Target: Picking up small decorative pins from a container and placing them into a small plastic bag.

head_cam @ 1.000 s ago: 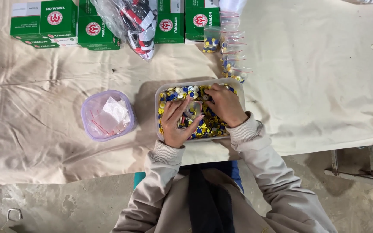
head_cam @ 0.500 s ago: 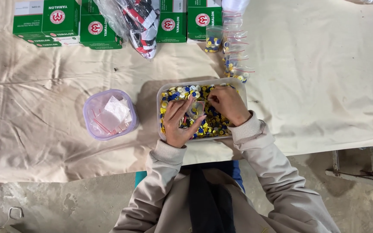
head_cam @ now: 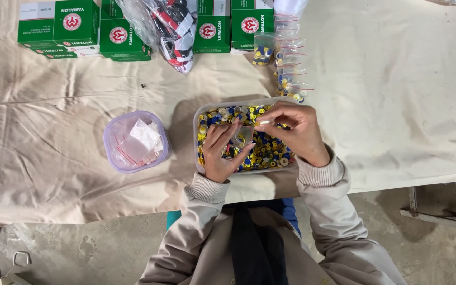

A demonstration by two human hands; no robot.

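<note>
Tray: clear rectangular plastic tray (head_cam: 199,138) of small blue, yellow and white caps, near table's front edge.
Left hand (head_cam: 222,153): pinching a small clear bag (head_cam: 245,135).
Right hand (head_cam: 296,132): fingertips pressed together on a white piece (head_cam: 263,122).

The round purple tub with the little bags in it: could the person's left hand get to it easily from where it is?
Probably yes. The left hand sits in the clear tray of small pieces, and the round purple tub stands open just beside it, with only bare cloth between.

Two tubs (head_cam: 202,138) (head_cam: 111,153), four green boxes (head_cam: 59,26), two hands (head_cam: 222,150) (head_cam: 296,132)
</note>
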